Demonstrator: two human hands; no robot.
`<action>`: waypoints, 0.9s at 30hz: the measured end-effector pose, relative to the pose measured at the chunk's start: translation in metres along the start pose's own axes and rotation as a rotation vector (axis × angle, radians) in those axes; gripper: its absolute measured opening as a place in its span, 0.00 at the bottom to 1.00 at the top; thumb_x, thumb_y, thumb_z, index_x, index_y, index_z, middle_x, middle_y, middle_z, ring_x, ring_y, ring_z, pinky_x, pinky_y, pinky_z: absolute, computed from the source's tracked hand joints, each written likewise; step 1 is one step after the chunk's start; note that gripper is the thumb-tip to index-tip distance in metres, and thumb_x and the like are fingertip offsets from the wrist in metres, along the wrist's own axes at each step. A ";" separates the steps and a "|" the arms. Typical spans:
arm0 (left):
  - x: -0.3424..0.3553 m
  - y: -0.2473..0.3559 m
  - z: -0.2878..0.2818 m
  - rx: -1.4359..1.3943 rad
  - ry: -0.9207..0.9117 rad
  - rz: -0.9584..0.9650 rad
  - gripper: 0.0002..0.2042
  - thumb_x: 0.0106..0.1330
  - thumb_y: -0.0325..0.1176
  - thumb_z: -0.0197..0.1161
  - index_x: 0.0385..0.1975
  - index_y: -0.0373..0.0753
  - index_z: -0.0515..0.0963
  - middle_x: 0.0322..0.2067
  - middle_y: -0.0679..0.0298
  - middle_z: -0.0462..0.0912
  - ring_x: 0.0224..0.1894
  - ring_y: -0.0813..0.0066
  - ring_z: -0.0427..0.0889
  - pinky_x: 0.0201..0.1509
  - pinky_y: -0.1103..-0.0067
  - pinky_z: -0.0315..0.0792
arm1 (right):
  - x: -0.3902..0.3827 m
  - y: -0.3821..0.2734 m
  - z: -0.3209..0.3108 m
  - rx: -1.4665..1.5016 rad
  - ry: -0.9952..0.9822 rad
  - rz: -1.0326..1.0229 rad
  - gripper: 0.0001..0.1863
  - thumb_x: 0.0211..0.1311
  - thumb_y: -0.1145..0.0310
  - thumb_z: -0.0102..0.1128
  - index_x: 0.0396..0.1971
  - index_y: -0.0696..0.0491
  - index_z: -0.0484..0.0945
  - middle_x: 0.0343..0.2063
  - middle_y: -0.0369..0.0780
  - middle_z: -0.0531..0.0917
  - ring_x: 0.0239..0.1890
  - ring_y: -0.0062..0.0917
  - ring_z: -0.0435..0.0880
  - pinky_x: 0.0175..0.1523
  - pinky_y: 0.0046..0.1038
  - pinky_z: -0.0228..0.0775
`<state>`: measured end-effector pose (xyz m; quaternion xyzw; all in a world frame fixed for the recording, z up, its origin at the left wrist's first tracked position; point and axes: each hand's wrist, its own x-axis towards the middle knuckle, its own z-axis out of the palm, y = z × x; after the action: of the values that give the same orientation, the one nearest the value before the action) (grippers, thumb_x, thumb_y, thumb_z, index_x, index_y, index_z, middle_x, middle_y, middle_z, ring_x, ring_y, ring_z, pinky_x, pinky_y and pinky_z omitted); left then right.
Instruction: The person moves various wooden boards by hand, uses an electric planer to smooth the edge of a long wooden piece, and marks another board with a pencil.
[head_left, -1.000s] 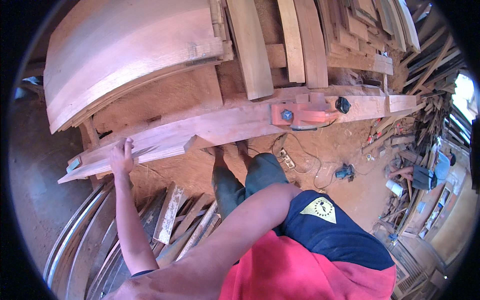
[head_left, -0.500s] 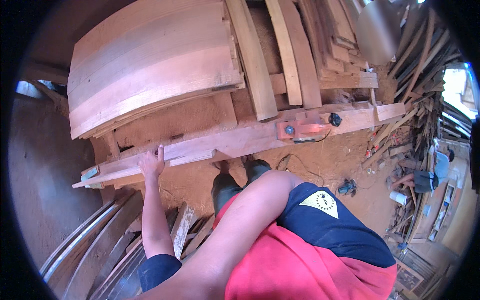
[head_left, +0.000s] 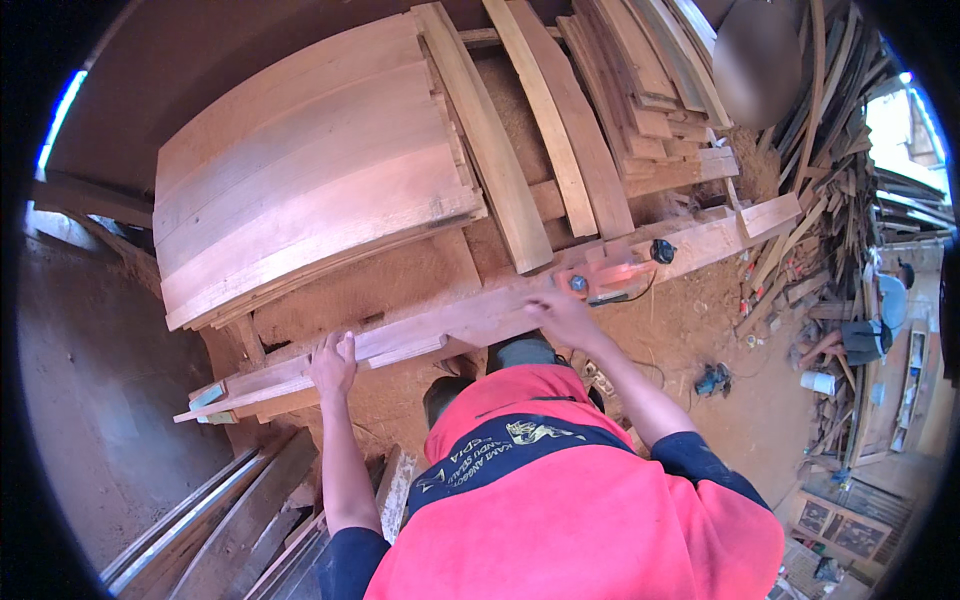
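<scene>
My left hand [head_left: 333, 365] grips a narrow pale board [head_left: 400, 347] lying along a long plank [head_left: 720, 240] that spans the bench's near side. My right hand [head_left: 560, 318] reaches over the middle of that timber, fingers loosely extended and slightly blurred; whether they touch it is unclear. Just right of it, an orange power planer [head_left: 610, 275] with a black knob sits on the plank. Behind are a stack of wide boards [head_left: 305, 170] and several loose planks [head_left: 540, 130].
Leaning offcuts [head_left: 250, 510] stand at lower left beside a wall [head_left: 90, 370]. A blue power tool [head_left: 712, 380] lies on the sawdust-covered floor [head_left: 700, 430]. At right are a white bucket [head_left: 815, 380], piled scrap wood [head_left: 820, 180] and another person [head_left: 885, 310].
My right arm, earlier across my body toward the lower left, has swung forward to the plank. My left hand stays on the board; the view has shifted.
</scene>
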<state>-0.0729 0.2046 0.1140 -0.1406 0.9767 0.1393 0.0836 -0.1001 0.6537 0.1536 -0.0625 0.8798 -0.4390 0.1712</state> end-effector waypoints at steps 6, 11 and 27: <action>-0.053 0.044 0.010 -0.135 0.488 0.087 0.18 0.72 0.41 0.55 0.52 0.35 0.77 0.49 0.48 0.78 0.54 0.49 0.74 0.61 0.59 0.64 | 0.036 0.124 -0.098 0.139 0.391 0.075 0.13 0.67 0.67 0.60 0.45 0.58 0.83 0.38 0.46 0.86 0.39 0.30 0.86 0.45 0.30 0.77; -0.125 0.121 0.059 -0.365 0.515 -0.100 0.19 0.74 0.40 0.51 0.53 0.29 0.73 0.48 0.44 0.74 0.51 0.45 0.73 0.56 0.60 0.67 | 0.110 0.274 -0.166 -0.071 0.549 0.151 0.16 0.66 0.67 0.59 0.49 0.59 0.81 0.39 0.47 0.87 0.41 0.34 0.87 0.49 0.32 0.78; -0.277 0.153 0.104 -0.458 -0.369 -0.933 0.30 0.77 0.55 0.44 0.35 0.31 0.81 0.21 0.54 0.80 0.25 0.64 0.78 0.33 0.66 0.70 | 0.202 0.395 -0.175 -0.104 0.269 0.678 0.57 0.38 0.43 0.82 0.58 0.70 0.64 0.52 0.62 0.77 0.60 0.46 0.78 0.63 0.38 0.72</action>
<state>0.1563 0.4455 0.1098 -0.5465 0.7245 0.3187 0.2737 -0.3352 0.9723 -0.1119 0.2822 0.8863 -0.3164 0.1864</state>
